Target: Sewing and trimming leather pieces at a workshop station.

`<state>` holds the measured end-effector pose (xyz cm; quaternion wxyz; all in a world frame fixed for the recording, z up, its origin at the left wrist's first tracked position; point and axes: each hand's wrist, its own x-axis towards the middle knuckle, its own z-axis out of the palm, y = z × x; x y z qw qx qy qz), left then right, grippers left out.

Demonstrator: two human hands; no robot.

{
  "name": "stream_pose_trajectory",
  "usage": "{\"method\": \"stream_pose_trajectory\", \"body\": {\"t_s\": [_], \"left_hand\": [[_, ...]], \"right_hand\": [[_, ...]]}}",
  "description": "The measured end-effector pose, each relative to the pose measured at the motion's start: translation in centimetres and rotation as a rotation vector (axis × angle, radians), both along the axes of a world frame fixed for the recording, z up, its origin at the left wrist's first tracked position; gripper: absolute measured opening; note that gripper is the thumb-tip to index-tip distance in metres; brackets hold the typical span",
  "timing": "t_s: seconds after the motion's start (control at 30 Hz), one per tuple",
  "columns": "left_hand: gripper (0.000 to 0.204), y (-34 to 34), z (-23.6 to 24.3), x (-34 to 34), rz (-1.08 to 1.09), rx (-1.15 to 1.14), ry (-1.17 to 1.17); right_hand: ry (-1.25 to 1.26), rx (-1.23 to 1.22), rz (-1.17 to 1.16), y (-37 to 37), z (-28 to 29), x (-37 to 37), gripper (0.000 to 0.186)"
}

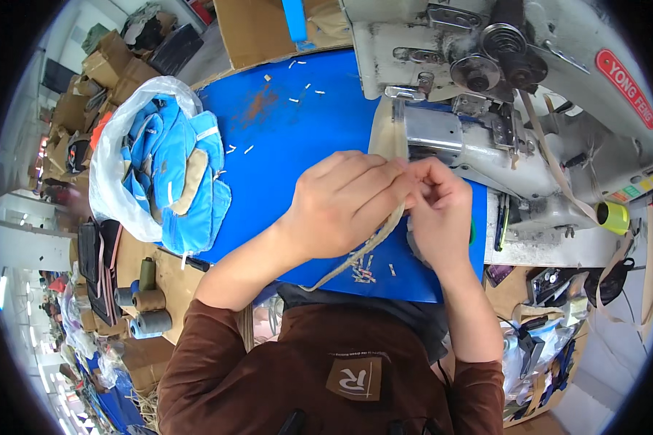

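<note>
Both of my hands meet in front of the grey sewing machine (435,130). My left hand (345,203) is closed over a narrow beige fabric strip (345,262), whose tail curves down onto the blue work surface (283,145). My right hand (439,210) is pinched at the strip beside my left fingertips; exactly what lies between those fingers is partly hidden. A pale beige piece of material (386,127) extends from behind my hands up to the machine's needle area. Small paper-like scraps (363,270) lie below my hands.
At left sits a white plastic bag (109,177) holding blue fabric pieces (196,217), with thread cones (151,320) below it. Cardboard boxes (105,58) are piled farther back. At right, a yellow cup (613,217) and hanging tapes (551,148) are by the machine.
</note>
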<state>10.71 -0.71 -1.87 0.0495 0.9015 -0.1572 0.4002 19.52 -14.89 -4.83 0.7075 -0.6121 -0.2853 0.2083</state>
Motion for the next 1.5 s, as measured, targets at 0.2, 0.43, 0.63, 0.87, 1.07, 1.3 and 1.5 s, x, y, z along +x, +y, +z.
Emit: {"method": "stream_pose_trajectory", "body": {"t_s": [0.2,0.43,0.63,0.87,1.07,1.3,1.5], "left_hand": [[0.029,1.2,0.4,1.4,-0.022,-0.068,0.016],[0.025,1.9,0.4,1.8,-0.033,-0.213,0.06],[0.023,2.3,0.0,1.5,-0.069,-0.256,0.069],[0.023,2.7,0.4,1.9,-0.084,-0.172,0.113],[0.017,2.9,0.7,1.8,-0.035,-0.58,0.212],[0.019,3.2,1.0,2.2,-0.119,-0.16,0.142],[0.027,3.7,0.8,2.8,-0.129,-0.014,0.059]], "right_hand": [[-0.009,0.03,-0.038,1.3,0.3,1.0,0.003],[-0.08,-0.082,-0.148,1.9,-0.1,0.5,0.008],[-0.066,-0.067,-0.082,2.1,-0.4,0.4,0.01],[-0.047,0.015,-0.15,3.2,-0.1,0.3,0.009],[-0.371,-0.172,-0.215,4.3,-1.1,-0.3,0.016],[-0.503,-0.127,-0.192,3.8,-2.2,0.5,0.011],[-0.396,-0.141,-0.125,3.0,-1.0,0.9,0.011]]}}
